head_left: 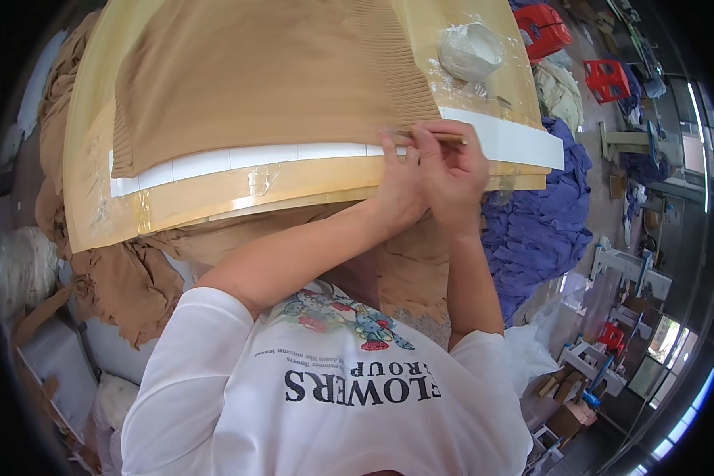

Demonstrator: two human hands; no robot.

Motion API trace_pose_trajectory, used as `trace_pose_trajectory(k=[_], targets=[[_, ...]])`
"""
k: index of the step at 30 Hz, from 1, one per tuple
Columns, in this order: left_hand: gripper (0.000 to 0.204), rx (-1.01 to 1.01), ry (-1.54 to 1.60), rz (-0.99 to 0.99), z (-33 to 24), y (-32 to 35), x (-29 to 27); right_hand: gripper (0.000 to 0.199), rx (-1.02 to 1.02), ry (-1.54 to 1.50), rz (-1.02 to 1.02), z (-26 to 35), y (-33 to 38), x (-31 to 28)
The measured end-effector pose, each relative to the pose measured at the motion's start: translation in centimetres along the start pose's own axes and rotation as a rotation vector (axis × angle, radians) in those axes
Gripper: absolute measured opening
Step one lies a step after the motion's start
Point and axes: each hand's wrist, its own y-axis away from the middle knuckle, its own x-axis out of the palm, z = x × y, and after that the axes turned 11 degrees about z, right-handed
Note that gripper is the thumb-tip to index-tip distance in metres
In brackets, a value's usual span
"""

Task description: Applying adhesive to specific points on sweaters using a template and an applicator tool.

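A tan knitted garment panel (254, 79) with ribbed side edges lies over a yellowish board (87, 206). Along its near edge shows a white strip (254, 156) crossed by thin lines. My right hand (458, 170) is closed round a thin brown stick-like tool (452, 139), held nearly level above the strip at the panel's right corner. Close against it, my left hand (403, 181) has its fingers bent at the panel's edge, near the tool's left end. Its fingertips are slightly blurred, and what they pinch is not clear.
A white-coated bowl (470, 51) holding white material stands at the board's far right. Purple cloth (535, 222) is heaped to the right, and brown cloth (127, 285) hangs at the left. Red stools (607, 81) stand beyond.
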Motion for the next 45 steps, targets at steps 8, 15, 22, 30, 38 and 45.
trace_pose_trajectory(k=[8, 15, 22, 30, 38, 45], targets=[[0.073, -0.024, -0.002, -0.108, -0.1, -0.1, 1.0, 0.010, -0.018, -0.023, -0.026, 0.0, -1.0, 2.7], [0.074, -0.024, -0.015, -0.211, -0.6, -0.4, 2.5, 0.015, -0.037, 0.176, 0.256, -0.2, -2.5, 7.7], [0.071, -0.139, 0.091, -0.155, -2.4, -1.8, 5.0, 0.010, -0.072, 0.018, 0.236, 3.5, -3.2, 10.0], [0.048, -0.091, -0.087, 0.052, -1.3, -0.3, 1.3, 0.011, -0.103, 0.145, 0.461, 0.8, -4.7, 15.3], [0.049, -0.138, 0.064, -0.102, -1.4, -0.7, 1.9, 0.009, -0.238, -0.091, 0.447, 4.3, -5.4, 20.0], [0.050, -0.125, -0.043, -0.061, -1.4, -1.5, 1.7, 0.011, -0.271, 0.160, 0.599, 2.6, -7.1, 22.3]])
